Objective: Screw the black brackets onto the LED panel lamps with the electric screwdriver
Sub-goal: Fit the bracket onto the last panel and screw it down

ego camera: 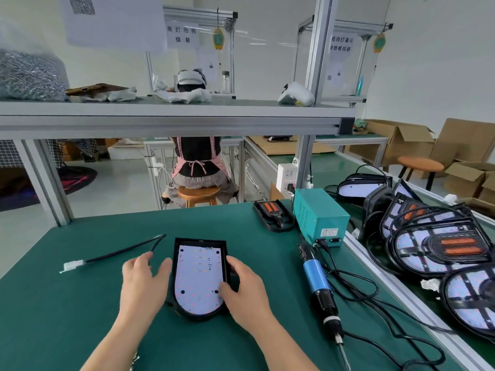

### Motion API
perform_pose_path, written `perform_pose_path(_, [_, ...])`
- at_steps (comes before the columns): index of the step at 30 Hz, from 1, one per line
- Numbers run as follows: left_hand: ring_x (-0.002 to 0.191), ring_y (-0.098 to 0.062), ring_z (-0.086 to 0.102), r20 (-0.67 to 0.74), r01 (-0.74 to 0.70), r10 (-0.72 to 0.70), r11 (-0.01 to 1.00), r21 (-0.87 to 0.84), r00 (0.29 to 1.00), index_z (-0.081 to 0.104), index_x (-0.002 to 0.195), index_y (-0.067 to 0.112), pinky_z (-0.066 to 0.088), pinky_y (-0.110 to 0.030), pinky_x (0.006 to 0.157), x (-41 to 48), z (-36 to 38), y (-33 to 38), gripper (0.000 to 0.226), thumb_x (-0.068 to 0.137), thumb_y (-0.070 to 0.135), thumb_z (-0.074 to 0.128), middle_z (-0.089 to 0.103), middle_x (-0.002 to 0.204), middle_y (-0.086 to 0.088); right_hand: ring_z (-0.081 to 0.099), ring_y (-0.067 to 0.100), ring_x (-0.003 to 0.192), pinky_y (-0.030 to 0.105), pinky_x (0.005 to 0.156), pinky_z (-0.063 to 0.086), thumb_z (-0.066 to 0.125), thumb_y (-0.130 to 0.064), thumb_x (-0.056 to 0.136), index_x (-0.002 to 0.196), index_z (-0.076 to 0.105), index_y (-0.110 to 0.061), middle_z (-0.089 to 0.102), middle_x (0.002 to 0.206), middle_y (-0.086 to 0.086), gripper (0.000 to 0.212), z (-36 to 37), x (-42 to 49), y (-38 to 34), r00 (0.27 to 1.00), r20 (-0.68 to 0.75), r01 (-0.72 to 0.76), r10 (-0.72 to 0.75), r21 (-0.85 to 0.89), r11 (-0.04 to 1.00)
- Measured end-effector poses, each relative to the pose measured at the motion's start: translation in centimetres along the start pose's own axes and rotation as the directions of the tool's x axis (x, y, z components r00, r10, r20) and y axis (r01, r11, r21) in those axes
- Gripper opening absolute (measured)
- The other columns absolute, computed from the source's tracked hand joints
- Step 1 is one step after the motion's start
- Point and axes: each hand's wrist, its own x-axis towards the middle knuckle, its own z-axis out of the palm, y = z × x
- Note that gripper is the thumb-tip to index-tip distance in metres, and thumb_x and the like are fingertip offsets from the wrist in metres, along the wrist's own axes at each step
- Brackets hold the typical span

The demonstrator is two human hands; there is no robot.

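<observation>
An LED panel lamp (pixel 198 277), a white board in a black housing, lies face up on the green table (pixel 67 303). My right hand (pixel 242 287) grips its right edge, thumb on the board. My left hand (pixel 143 279) hovers open just left of the lamp, fingers spread. The electric screwdriver (pixel 318 285), blue and black, lies on the table to the right, tip toward me. A black bracket (pixel 273 212) with orange inserts rests at the back of the table.
A teal power box (pixel 320 215) stands behind the screwdriver, its cables looping right. A black cable with a white connector (pixel 71 265) lies to the left. Several finished lamps (pixel 439 247) are stacked on the right bench. A person sits on a stool (pixel 199 195) beyond the shelf.
</observation>
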Motion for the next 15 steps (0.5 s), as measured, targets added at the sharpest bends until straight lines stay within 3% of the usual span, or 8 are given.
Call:
perform_pose_path(2, [0.106, -0.031, 0.051, 0.065, 0.049, -0.052, 0.998, 0.047, 0.997, 0.052, 0.137, 0.002, 0.041, -0.039, 0.087, 0.4, 0.7, 0.0, 0.052, 0.099, 0.037, 0.053, 0.044, 0.141, -0.017, 0.040, -0.028, 0.117, -0.002, 0.097, 0.032, 0.057, -0.016, 0.091, 0.143, 0.051, -0.035, 0.047, 0.124, -0.047, 0.056, -0.1, 0.0, -0.1, 1.000, -0.018, 0.001, 0.000, 0.032, 0.999])
perform_pose_path(4, [0.086, -0.039, 0.054, 0.131, 0.089, -0.096, 0.994, 0.057, 0.987, 0.060, 0.106, -0.008, 0.048, -0.044, 0.077, 0.2, 1.4, 0.3, 0.054, 0.094, 0.044, 0.053, 0.053, 0.115, -0.030, 0.040, -0.035, 0.105, -0.008, 0.085, 0.030, 0.055, -0.011, 0.088, 0.136, 0.055, -0.036, 0.048, 0.111, -0.053, 0.054, -0.2, 0.1, -0.1, 0.999, -0.026, -0.017, 0.019, 0.054, 0.998])
perform_pose_path(6, [0.069, -0.039, 0.048, 0.176, 0.096, -0.100, 0.995, 0.031, 0.979, 0.050, 0.076, -0.006, 0.050, -0.040, 0.073, -0.7, 2.2, 0.6, 0.053, 0.093, 0.044, 0.055, 0.045, 0.089, -0.030, 0.046, -0.028, 0.106, -0.006, 0.085, 0.032, 0.053, -0.009, 0.085, 0.139, 0.055, -0.030, 0.054, 0.118, -0.040, 0.058, -0.3, 0.1, -0.2, 0.999, -0.023, -0.037, 0.039, 0.078, 0.996])
perform_pose_path(8, [0.065, -0.028, 0.041, 0.191, 0.081, -0.076, 0.997, -0.016, 0.979, 0.044, 0.065, 0.009, 0.048, -0.038, 0.070, -1.7, 3.0, 0.6, 0.042, 0.092, 0.036, 0.062, 0.044, 0.080, -0.014, 0.049, -0.016, 0.111, -0.005, 0.087, 0.031, 0.053, -0.007, 0.083, 0.142, 0.053, -0.027, 0.055, 0.125, -0.027, 0.062, -0.4, 0.1, -0.4, 0.998, -0.036, -0.044, 0.048, 0.098, 0.994])
perform_pose_path(12, [0.074, -0.023, 0.057, 0.131, 0.115, -0.087, 0.967, -0.228, 0.988, 0.059, 0.084, 0.016, 0.047, -0.039, 0.071, -3.5, 4.0, -0.7, 0.007, 0.087, 0.014, 0.065, 0.064, 0.083, -0.003, 0.049, -0.017, 0.108, -0.001, 0.088, 0.035, 0.058, -0.012, 0.077, 0.134, 0.056, -0.032, 0.055, 0.120, -0.026, 0.061, -0.7, 0.0, -0.4, 0.993, -0.078, -0.074, 0.093, 0.215, 0.974])
perform_pose_path(15, [0.089, -0.024, 0.063, 0.113, 0.140, -0.102, 0.904, -0.404, 0.988, 0.060, 0.109, 0.016, 0.047, -0.039, 0.077, -4.0, 4.1, -1.8, 0.025, 0.089, 0.002, 0.063, 0.068, 0.097, 0.000, 0.063, 0.002, 0.092, 0.018, 0.085, 0.050, 0.060, -0.024, 0.073, 0.113, 0.070, -0.024, 0.069, 0.103, -0.006, 0.041, -1.2, 0.1, -0.4, 0.986, -0.093, -0.084, 0.139, 0.439, 0.895])
